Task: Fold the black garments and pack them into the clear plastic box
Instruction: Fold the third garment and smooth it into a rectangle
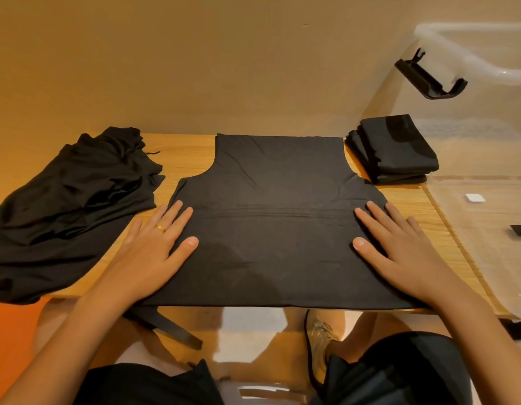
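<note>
Warm, dim orange light overall. Wide-angle lens bends the table edges. At right, the clear box looks hazy, with faint glare.

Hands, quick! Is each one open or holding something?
Left hand: open, pressing flat on the black top, holding nothing.
Right hand: open, flat on the same top too.

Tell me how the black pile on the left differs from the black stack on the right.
The left pile is loose and crumpled; the right stack is folded into neat squared layers. The left pile sprawls wide, reaching the near edge of the table; the right stack is compact and sits at the far corner. Both are black fabric.
</note>
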Available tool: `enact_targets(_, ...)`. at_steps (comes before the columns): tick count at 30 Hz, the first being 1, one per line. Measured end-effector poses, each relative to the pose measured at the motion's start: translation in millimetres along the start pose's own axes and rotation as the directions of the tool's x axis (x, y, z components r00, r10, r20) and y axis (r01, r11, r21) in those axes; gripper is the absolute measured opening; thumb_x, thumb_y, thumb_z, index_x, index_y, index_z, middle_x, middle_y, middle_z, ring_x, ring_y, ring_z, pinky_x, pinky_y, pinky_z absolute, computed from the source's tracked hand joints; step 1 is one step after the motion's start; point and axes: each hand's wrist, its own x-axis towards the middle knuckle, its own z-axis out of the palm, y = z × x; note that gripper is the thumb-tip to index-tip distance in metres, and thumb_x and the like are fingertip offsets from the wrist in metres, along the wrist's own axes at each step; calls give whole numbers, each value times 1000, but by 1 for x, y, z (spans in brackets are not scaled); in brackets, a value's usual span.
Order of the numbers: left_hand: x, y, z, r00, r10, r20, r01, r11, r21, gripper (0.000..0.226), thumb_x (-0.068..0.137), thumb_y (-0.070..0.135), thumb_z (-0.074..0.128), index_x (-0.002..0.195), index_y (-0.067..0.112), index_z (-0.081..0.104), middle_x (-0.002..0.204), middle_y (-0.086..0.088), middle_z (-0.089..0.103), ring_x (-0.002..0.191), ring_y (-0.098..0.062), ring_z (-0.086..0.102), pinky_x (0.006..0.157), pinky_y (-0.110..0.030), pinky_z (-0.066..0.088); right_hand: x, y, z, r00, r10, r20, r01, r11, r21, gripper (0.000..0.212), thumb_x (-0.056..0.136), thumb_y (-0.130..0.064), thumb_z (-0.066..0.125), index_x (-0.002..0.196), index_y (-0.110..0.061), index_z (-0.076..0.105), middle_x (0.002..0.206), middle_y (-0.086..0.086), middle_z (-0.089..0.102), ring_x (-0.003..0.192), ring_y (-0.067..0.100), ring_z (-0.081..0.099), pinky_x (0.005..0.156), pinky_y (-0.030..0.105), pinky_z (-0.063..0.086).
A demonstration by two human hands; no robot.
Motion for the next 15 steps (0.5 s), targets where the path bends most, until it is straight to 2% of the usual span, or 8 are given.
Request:
enact_targets(3,3,-2,-9,992,-30,-119,11,988,-152,68,99,62,27,158,30,26,164,7,24,151,-15,22,120,-40,22,0,5,-3,991,51,-127,-34,990,134,68,101,-64,24,160,-30,23,169,-2,14,156,21,10,126,47,14)
enact_targets(6,7,-13,-18,964,-163,-209,132,979,-155,54,103,38,48,152,18,41,150,-7,48,138,-27,41,109,-44,37,3,10,-9,955,169,-245,-154,985,77,63,101,-50,34,153,-14,41,152,12,45,141,30,39,112,49,35)
enact_targets(10,13,-21,-29,960,-240,-145,233,971,-59,46,96,45,58,135,20,59,127,-5,59,121,-27,52,96,-44,46,11,13,-20,926,289,-241,-295,955,11,50,99,-52,48,133,-19,61,131,10,57,121,31,48,98,50,42)
enact_targets(13,13,-18,-34,966,-219,-134,201,970,-134,24,94,38,65,113,22,66,100,2,60,95,-18,56,77,-35,44,16,10,-24,917,329,-225,-310,944,116,35,95,-48,60,114,-21,67,118,8,62,112,30,52,93,50,48)
enact_targets(15,11,-16,-36,970,-197,-142,169,968,-187,11,95,34,65,100,24,62,94,5,60,84,-12,54,69,-32,39,17,10,-24,918,318,-236,-272,940,207,23,92,-43,64,103,-23,65,106,5,65,100,26,57,88,51,52)
